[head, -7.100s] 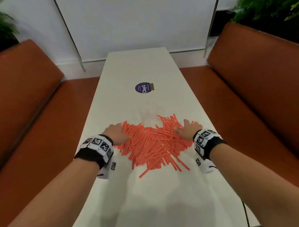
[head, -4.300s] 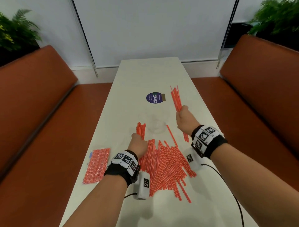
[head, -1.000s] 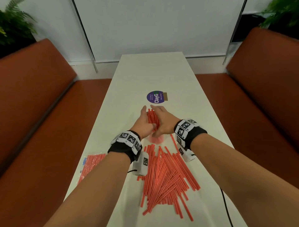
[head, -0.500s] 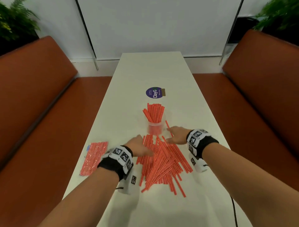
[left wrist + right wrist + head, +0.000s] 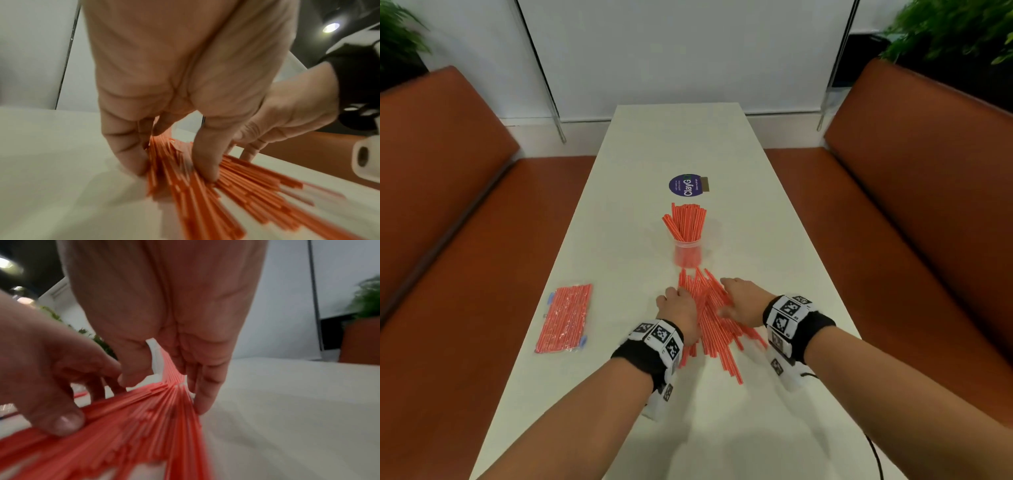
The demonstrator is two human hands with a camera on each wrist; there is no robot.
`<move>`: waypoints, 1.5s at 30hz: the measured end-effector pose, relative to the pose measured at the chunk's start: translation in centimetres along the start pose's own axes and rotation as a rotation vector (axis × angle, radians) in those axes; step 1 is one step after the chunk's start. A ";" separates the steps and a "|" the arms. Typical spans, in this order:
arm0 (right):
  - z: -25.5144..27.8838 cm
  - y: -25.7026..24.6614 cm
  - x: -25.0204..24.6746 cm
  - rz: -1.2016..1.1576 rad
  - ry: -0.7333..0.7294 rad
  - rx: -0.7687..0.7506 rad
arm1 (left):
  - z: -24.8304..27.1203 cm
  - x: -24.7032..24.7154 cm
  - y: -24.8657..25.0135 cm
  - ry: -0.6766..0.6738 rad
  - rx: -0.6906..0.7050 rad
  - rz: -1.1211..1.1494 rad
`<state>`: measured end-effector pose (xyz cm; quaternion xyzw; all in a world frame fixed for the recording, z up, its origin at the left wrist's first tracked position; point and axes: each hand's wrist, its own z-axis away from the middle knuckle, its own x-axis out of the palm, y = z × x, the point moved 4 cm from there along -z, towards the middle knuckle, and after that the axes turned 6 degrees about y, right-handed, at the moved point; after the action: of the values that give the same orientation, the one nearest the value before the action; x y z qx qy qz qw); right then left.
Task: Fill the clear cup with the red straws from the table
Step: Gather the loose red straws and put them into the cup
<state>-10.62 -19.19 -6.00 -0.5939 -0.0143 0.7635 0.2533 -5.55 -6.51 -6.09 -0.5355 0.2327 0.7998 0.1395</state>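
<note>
A long white bench (image 5: 681, 144) runs between two rust-orange seats. Both hands rake at a loose pile of red straws (image 5: 717, 325) lying on it. The left hand (image 5: 678, 313) presses on the pile's left edge, fingers curled down around some straws; the right hand (image 5: 743, 303) closes in from the other side, its fingers straighter and flat against the straws. Just beyond the two grips stands the cup (image 5: 687, 255), already holding an upright bunch. A sealed packet of straws (image 5: 565, 318) lies well to the left of the left grip. The straws look light, stiff and smooth, so they would likely roll and splay; squeezing a bundle around its middle, ends aligned, seems the safest hold.
</note>
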 end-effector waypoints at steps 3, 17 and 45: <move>0.9 0.6 -1.1 -0.022 0.023 0.118 | 0.0 -0.3 -0.2 -0.022 -0.089 0.104; -0.6 -2.7 0.5 0.140 -0.045 0.199 | -0.9 -1.1 1.8 -0.065 -0.140 0.158; -4.0 -0.6 -3.9 -0.680 0.482 0.446 | -4.1 -3.8 -1.2 0.035 -0.194 0.525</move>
<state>-6.05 -21.33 -3.52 -0.6469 0.0157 0.4621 0.6064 -0.24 -7.50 -4.20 -0.4814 0.2883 0.8177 -0.1285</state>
